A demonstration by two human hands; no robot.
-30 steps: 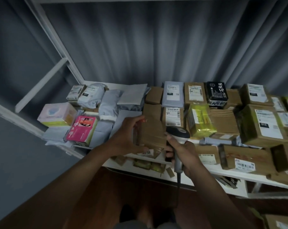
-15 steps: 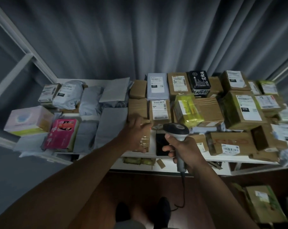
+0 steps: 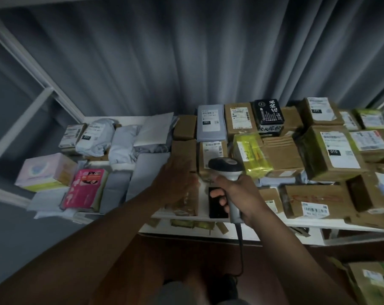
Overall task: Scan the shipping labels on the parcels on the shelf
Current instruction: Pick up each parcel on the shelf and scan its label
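A white shelf (image 3: 263, 221) carries several parcels, cardboard boxes and grey mailers, many with white shipping labels. My right hand (image 3: 239, 199) grips the handle of a grey corded barcode scanner (image 3: 227, 167), its head over the shelf's front middle. My left hand (image 3: 177, 179) lies with straight fingers on a small brown box (image 3: 184, 150) just left of the scanner. A labelled brown box (image 3: 213, 150) sits right behind the scanner head. A dark flat item (image 3: 217, 208) lies on the shelf below my right hand.
A pink packet (image 3: 85, 188) and a pale tissue box (image 3: 45, 170) sit at the shelf's left end. A large labelled box (image 3: 336, 150) stands at the right. Grey curtain hangs behind. Another parcel (image 3: 371, 280) lies on the floor at lower right.
My left hand let go of the brown box it held at the shelf front and now rests flat on a box farther back. The scanner stayed in my right hand; the view shifted.
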